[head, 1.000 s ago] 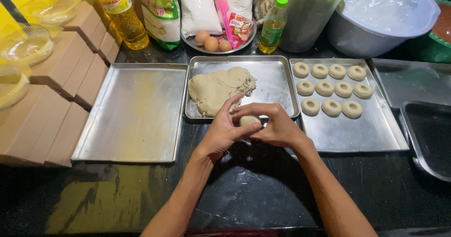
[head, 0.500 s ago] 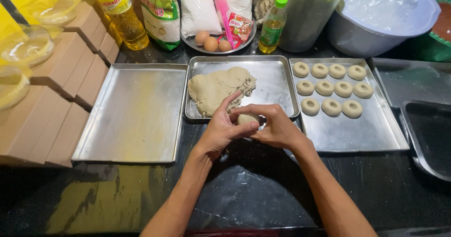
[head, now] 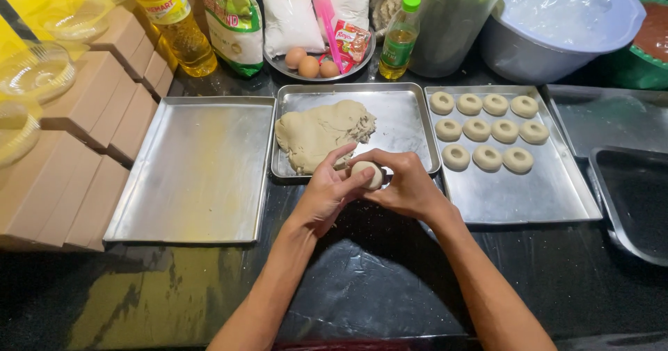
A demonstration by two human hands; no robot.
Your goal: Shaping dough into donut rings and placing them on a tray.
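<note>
My left hand (head: 325,192) and my right hand (head: 402,184) meet over the front rim of the middle steel tray (head: 410,118), both holding one small round dough ball (head: 367,173) between fingers and thumbs. A big lump of beige dough (head: 319,132) lies in that tray just behind my left hand. To the right, a larger steel tray (head: 529,194) carries several shaped dough rounds (head: 487,128) with dented centres, set in rows at its far end.
An empty steel tray (head: 191,173) lies to the left, beside brown cardboard boxes (head: 76,149). At the back stand an oil bottle (head: 174,20), flour bags, a plate with three eggs (head: 309,64), a small green-capped bottle (head: 399,39), a jug and a covered basin (head: 557,27). Dark trays lie far right.
Both hands stay in place at the tray's front edge, with fingers shifting slightly around the dough ball. Nothing else has moved.
</note>
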